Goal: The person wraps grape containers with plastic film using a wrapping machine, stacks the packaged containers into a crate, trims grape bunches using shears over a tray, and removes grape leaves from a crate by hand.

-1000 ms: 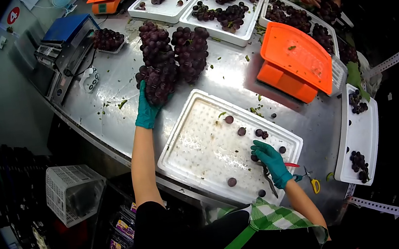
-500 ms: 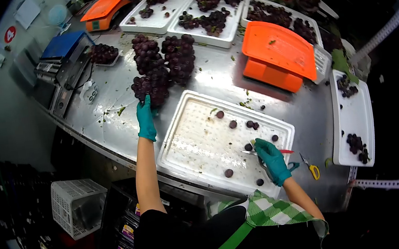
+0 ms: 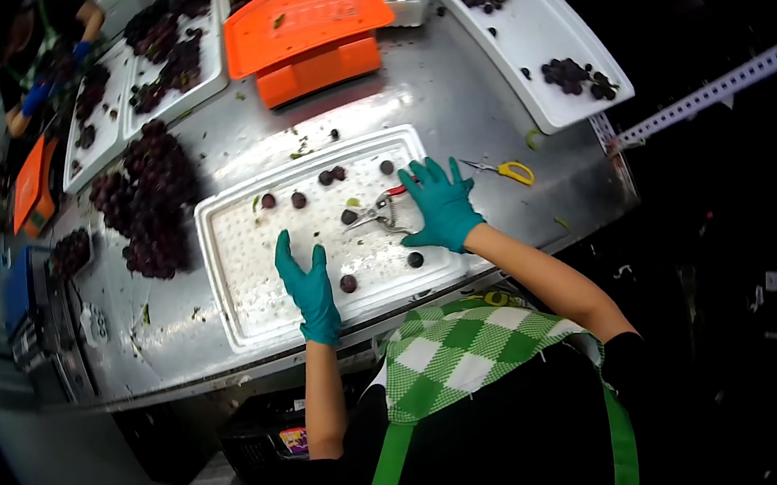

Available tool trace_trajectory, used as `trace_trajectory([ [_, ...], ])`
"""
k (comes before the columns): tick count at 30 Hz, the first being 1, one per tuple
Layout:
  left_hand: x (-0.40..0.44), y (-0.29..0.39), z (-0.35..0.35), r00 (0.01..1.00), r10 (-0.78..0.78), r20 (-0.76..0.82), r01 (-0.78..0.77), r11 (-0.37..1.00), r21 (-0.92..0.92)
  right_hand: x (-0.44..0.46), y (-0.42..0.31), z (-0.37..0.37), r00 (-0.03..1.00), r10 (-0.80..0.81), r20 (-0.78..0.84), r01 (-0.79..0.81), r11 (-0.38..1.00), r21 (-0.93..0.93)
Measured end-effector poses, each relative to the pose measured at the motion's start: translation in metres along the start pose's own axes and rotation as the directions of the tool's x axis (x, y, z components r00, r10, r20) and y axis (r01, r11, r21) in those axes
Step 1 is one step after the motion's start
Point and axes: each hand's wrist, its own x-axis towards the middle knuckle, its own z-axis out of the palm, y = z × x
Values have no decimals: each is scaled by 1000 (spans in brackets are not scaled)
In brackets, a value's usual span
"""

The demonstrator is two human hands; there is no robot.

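In the head view a shallow white tray [image 3: 221, 294] lies in front of me with several loose dark grapes [image 3: 348, 284] in it. My left hand [image 3: 309, 290], in a teal glove, hovers over the tray's near side, thumb and fingers apart, holding nothing. My right hand [image 3: 444, 206], gloved the same way, has its fingers spread at the tray's right edge. Beside it, pruning shears [image 3: 383, 212] with a red handle lie in the tray; part of their handles is under or against that hand. A heap of grape bunches [image 3: 148, 205] rests left of the tray.
An orange scale [image 3: 306, 28] stands behind the tray. Yellow-handled scissors [image 3: 515, 171] lie at right, near another white tray [image 3: 567, 32] with small bunches. More grape trays [image 3: 135, 109] line the back left, where a person in blue gloves [image 3: 37, 95] stands.
The view has swung right. My left hand has left the grape bunches and come over the tray. My right hand has let go of the shears and spread its fingers.
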Motion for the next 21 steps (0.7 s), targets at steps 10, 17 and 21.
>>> trace_trajectory([
  [10,-18,16,15,969,142,204,-156,986,53,-19,4,18,941,-24,-339,73,989,131],
  [17,-12,44,41,874,386,294,-427,900,86,-141,52,-98,640,271,-719,-24,942,334],
  [21,-30,65,71,861,374,345,-405,914,19,-263,139,-165,444,559,-700,-452,814,364],
])
